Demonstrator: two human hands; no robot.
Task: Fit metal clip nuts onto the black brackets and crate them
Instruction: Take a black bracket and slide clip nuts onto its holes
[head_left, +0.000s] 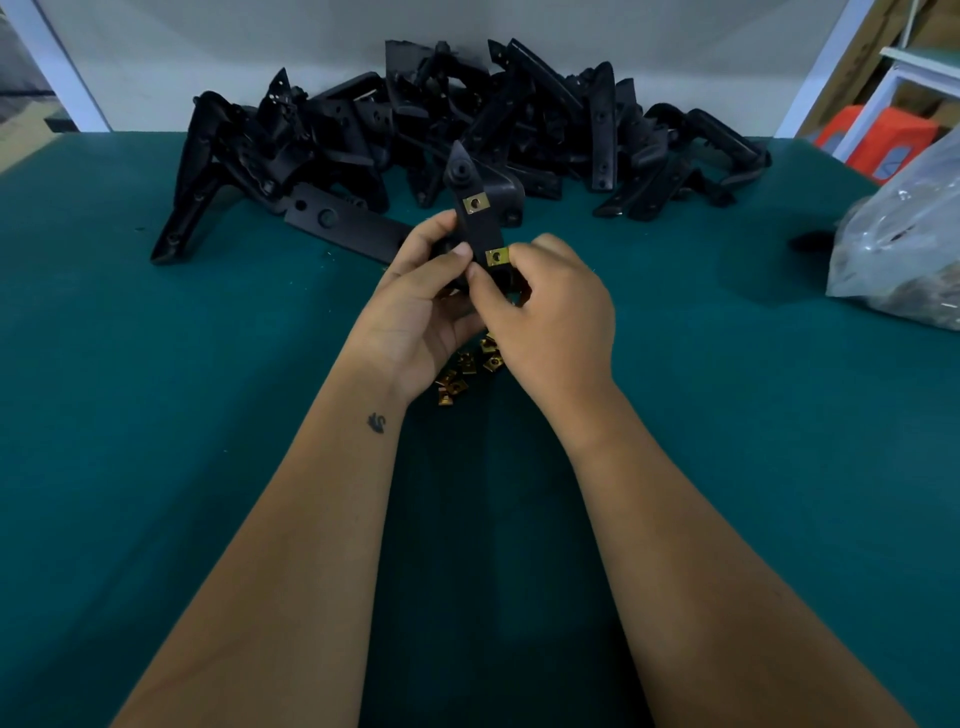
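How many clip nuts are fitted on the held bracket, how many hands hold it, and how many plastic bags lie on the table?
Clip nuts on the held bracket: 2
Hands holding it: 2
Plastic bags: 1
Total: 5

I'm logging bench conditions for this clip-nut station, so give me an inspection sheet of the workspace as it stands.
Surface: green table cover, a few small specks near the bracket pile.
Job's things: held bracket upright with an upper clip nut fitted and a lower clip nut at its edge; pile of black brackets at the far side; loose clip nuts under the hands. No crate seen.
Clutter: clear plastic bag at the right, contents unclear.
Grippers: left hand grips the bracket; right hand pinches the lower clip nut.
Cables: nothing seen.
Surroundings: white wall behind, orange stool and white frame at the right.
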